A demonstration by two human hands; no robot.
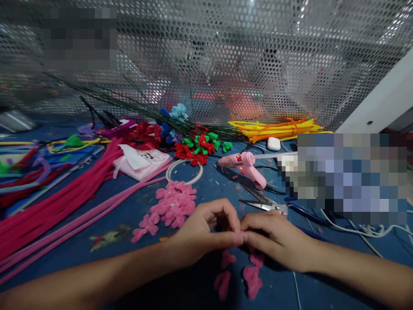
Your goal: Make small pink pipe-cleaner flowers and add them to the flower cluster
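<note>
My left hand (206, 232) and my right hand (277, 237) meet at the front middle of the table, thumbs and forefingers pinched together. Between the fingertips shows a small bit of pink pipe cleaner (240, 235); most of it is hidden. Below my hands lie several looped pink pipe cleaner pieces (252, 282). Left of my left hand is a cluster of fuzzy pink flowers (176, 204). A pair of scissors (263, 204) lies partly open just beyond my right hand. Farther back, a pink glue gun (250, 165) rests with its nozzle to the left.
Long magenta pipe cleaners (71, 189) spread across the left side. A white ring (184, 183), a tissue packet (142, 161), red and green flowers (203, 146) and yellow-orange pipe cleaners (280, 129) lie farther back. White cord (371, 232) trails at right. A perforated metal panel (206, 56) stands behind.
</note>
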